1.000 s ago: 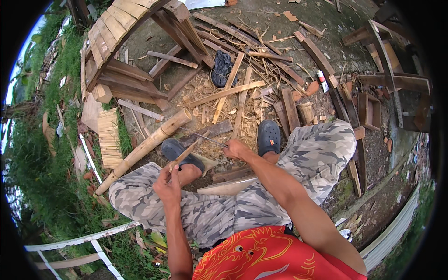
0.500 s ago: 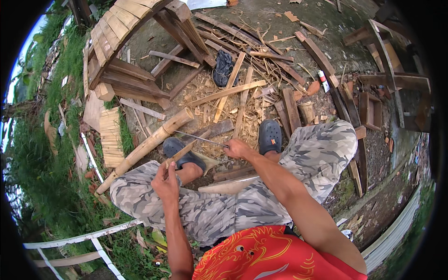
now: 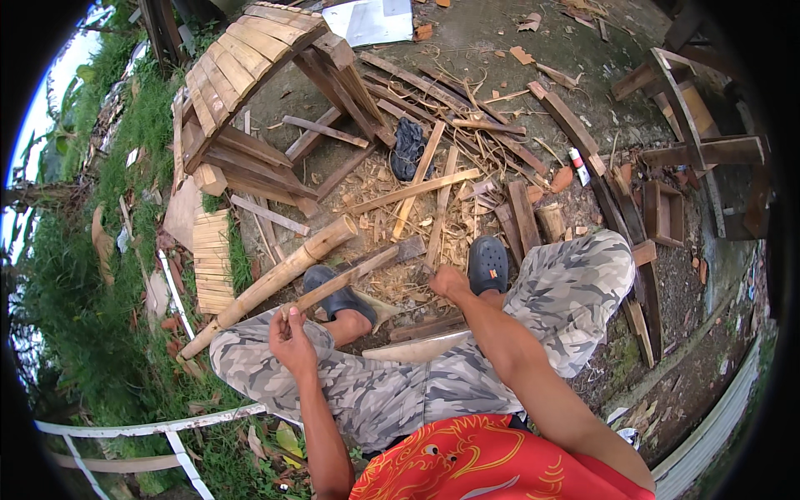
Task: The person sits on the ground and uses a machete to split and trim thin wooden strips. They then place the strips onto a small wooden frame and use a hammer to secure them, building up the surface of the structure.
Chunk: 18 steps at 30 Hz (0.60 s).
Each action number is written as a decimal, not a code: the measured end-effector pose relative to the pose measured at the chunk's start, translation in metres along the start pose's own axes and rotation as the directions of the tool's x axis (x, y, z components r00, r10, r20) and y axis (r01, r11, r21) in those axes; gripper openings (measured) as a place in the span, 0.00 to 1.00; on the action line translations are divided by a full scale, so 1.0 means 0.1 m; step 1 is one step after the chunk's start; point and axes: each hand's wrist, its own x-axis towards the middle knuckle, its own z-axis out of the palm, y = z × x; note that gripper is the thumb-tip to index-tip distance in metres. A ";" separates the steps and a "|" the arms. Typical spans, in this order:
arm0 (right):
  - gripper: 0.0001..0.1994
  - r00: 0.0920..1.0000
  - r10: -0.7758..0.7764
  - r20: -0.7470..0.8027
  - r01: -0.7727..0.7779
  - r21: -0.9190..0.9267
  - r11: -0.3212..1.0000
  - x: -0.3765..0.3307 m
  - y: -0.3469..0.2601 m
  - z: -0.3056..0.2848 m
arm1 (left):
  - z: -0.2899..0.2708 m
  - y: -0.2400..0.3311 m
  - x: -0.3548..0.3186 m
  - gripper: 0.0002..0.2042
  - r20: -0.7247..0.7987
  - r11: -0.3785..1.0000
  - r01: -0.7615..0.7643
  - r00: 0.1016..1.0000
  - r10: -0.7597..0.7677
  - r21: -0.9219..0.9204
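Observation:
My left hand [image 3: 293, 343] pinches the near end of a long, flat bamboo strip [image 3: 354, 277], which slants up and away to the right over my left clog [image 3: 332, 293]. Over by the right clog [image 3: 487, 267], my right hand [image 3: 452, 285] is closed in a fist. Half a second ago a thin, long-bladed knife stuck out of this fist; now its blade cannot be made out. A thick bamboo pole [image 3: 275, 271] lies slanted beside my left leg, its far end close to the strip.
A slatted bamboo-and-wood frame [image 3: 242, 50] stands at far left, near a small slatted panel [image 3: 213, 262]. Shavings and wood sticks [image 3: 417, 179] cover the ground ahead. A wooden box [image 3: 662, 212] and planks lie at right. A white rail [image 3: 150, 429] runs at lower left.
My right hand has moved slightly right and nearer, and the knife blade no longer shows against the strip. The strip's far end shows farther right. The whole view has shifted a little.

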 end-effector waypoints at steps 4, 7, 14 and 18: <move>0.27 0.996 0.086 0.014 -0.065 0.777 0.626 0.05 -0.34 -0.32 | -0.05 0.04 -0.02 0.09 0.098 0.988 -0.011 0.995 0.027 -0.155; 0.26 0.996 0.015 -0.087 0.083 0.981 0.174 0.04 -0.59 -0.69 | -0.05 0.02 -0.07 0.09 0.240 0.971 0.014 0.970 0.046 -0.240; 0.19 0.984 0.053 -0.169 0.175 0.974 -0.142 -0.02 -0.68 -1.31 | -0.08 0.05 -0.16 0.09 0.637 0.993 0.062 0.770 0.019 -0.104; 0.16 0.985 -0.005 -0.175 0.165 0.940 -0.299 -0.08 -0.73 -1.41 | -0.10 0.31 -0.11 0.17 0.800 0.773 -0.498 0.599 -0.020 0.392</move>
